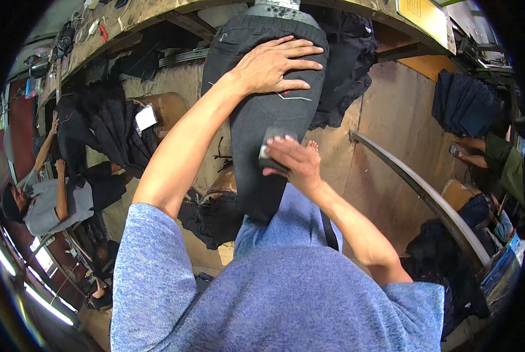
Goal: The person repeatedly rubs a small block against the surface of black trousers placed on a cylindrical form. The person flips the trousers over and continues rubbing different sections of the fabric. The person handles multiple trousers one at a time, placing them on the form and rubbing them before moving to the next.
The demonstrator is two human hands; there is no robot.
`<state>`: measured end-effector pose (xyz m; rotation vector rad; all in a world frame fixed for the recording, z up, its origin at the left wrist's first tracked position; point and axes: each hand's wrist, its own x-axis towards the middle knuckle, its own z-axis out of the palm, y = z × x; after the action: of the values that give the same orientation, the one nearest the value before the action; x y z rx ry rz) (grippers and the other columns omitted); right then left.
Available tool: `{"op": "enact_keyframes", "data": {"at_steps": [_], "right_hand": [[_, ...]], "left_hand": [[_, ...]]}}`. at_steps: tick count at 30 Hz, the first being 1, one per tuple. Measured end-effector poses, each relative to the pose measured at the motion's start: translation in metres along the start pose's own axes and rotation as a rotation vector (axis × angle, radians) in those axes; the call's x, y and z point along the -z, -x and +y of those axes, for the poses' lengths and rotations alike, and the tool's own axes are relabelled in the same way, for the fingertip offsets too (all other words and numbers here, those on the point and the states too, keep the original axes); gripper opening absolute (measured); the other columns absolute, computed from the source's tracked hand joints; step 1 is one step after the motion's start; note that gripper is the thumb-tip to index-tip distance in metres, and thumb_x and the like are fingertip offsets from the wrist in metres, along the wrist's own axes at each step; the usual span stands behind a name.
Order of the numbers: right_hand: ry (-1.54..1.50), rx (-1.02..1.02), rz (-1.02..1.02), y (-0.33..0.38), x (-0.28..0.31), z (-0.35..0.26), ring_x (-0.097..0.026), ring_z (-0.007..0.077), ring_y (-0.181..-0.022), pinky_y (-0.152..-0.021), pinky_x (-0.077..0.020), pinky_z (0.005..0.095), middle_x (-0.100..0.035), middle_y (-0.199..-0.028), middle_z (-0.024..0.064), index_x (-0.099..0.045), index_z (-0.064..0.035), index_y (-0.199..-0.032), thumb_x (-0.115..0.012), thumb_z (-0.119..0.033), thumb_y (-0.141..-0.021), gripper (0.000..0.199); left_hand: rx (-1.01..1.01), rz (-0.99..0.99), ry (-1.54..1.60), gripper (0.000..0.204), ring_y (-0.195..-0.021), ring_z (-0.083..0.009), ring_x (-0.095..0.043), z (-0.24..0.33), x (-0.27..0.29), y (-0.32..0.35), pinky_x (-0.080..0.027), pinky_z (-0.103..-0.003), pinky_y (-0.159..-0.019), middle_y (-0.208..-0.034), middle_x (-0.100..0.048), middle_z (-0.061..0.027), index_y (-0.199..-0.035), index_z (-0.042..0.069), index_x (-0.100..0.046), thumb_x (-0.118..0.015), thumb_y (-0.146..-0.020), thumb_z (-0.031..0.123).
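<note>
A pair of black jeans point(252, 132) lies stretched lengthwise in front of me, waistband at the far end and legs toward my body. My left hand point(277, 66) rests flat on the seat near the waistband, fingers spread over a back pocket with a small red tag. Lower down, my right hand point(298, 162) is closed round a small sanding block point(264, 153), dark with a pale side, against the thigh of the jeans. Motion smears the block and fingertips. A grey support end point(277, 12) shows beyond the waistband; the rest of it is hidden under the cloth.
A wooden bench edge point(186, 13) curves across the far side. Dark garments point(346, 64) hang just right of the jeans. A metal-edged rail point(421, 182) runs along my right. Folded jeans point(465, 102) are stacked far right. Another person point(63, 202) works at the left beside dark garments.
</note>
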<state>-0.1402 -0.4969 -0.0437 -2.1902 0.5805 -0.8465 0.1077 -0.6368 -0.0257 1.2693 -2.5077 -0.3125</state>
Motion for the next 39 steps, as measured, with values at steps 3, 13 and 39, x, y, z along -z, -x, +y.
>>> {"op": "enact_keyframes", "data": {"at_steps": [3,13,39], "right_hand": [[-0.134,0.122,-0.098,-0.010,0.016,-0.025,-0.079,0.0263,-0.116,-0.107,-0.0626,0.0424,-0.082,-0.121,0.0068,-0.081,-0.0087,-0.114,-0.095,-0.037,-0.076,0.050],[0.053,-0.001,0.041,-0.021,-0.025,-0.037,-0.079,0.0230,-0.117,-0.104,-0.0620,0.0402,-0.083,-0.123,0.0036,-0.081,-0.0139,-0.119,-0.098,-0.033,-0.067,0.058],[0.210,-0.035,0.088,-0.104,-0.030,-0.016,-0.079,0.0288,-0.114,-0.103,-0.0635,0.0447,-0.081,-0.119,0.0108,-0.078,-0.0062,-0.113,-0.093,-0.036,-0.080,0.047]], "left_hand": [[-0.001,0.023,-0.008,0.055,-0.156,-0.0252,-0.047,-0.004,0.000,-0.009,-0.035,-0.050,-0.133,-0.169,-0.052,0.0006,-0.147,0.028,-0.070,-0.068,-0.102,0.058],[-0.025,0.142,-0.056,0.058,-0.154,-0.0226,-0.049,-0.016,-0.021,-0.016,-0.036,-0.044,-0.133,-0.166,-0.055,0.0005,-0.143,0.025,-0.073,-0.066,-0.101,0.064],[-0.325,-0.058,0.093,0.078,-0.157,-0.0290,-0.047,-0.072,0.015,-0.027,-0.046,-0.044,-0.125,-0.167,-0.055,-0.0038,-0.153,0.016,-0.065,-0.075,-0.092,0.063]]}}
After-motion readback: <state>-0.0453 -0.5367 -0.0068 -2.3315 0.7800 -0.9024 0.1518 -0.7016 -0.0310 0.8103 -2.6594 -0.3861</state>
